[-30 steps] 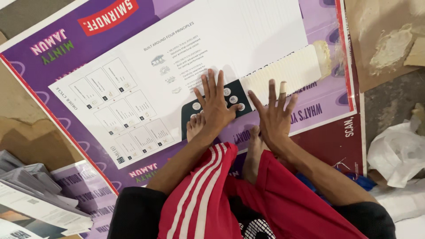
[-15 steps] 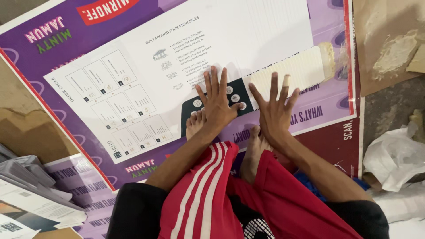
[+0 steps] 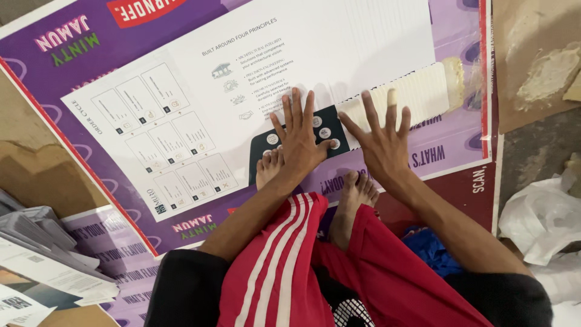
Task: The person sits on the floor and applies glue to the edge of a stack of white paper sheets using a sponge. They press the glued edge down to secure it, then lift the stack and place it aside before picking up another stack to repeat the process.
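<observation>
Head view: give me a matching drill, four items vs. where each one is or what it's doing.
Items
1. left hand
2. right hand
3. white plastic bag
4. stack of printed sheets

Places or states
A. crumpled at the right edge of the picture
B. spread flat on the dark strip with round dots
C. piled at the lower left
D. fingers splayed over the ribbed cream strip

Pairs: 1-B, 2-D, 3-A, 4-C
</observation>
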